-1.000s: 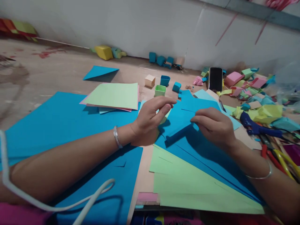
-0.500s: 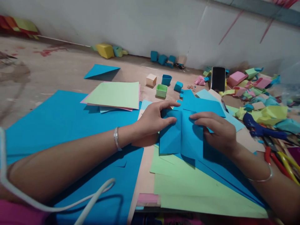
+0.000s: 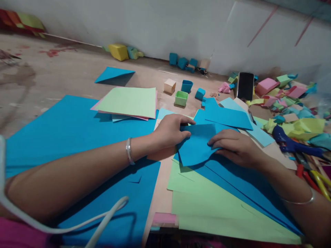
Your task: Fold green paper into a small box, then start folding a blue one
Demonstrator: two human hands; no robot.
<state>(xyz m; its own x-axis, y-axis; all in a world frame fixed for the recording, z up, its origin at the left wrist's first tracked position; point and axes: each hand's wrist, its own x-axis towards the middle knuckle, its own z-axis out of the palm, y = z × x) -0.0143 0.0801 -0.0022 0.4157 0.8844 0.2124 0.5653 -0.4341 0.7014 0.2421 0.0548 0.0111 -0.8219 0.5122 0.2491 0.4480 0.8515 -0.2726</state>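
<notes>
At centre, a small, four-sided blue paper piece [image 3: 198, 146] is bowing over a broad blue paper sheet [image 3: 232, 174]; the left hand [image 3: 169, 131] is grasping its left side, the right hand [image 3: 236, 146] pinching its right edge. Likely light and easily creased, it is probably needing gentle edge holds.

The small sheet [image 3: 198, 148] at the centre is matt, smooth blue paper, as is the large sheet [image 3: 77, 127] at left. The green box [image 3: 181, 99] above centre is dull paper too. At upper right the phone [image 3: 245, 86] looks glossy and glasslike. The glue gun [image 3: 286, 140] at right looks like plastic, as does the smooth cable [image 3: 106, 222] at lower left. The bracelet [image 3: 128, 151] left of centre shines like metal.
</notes>
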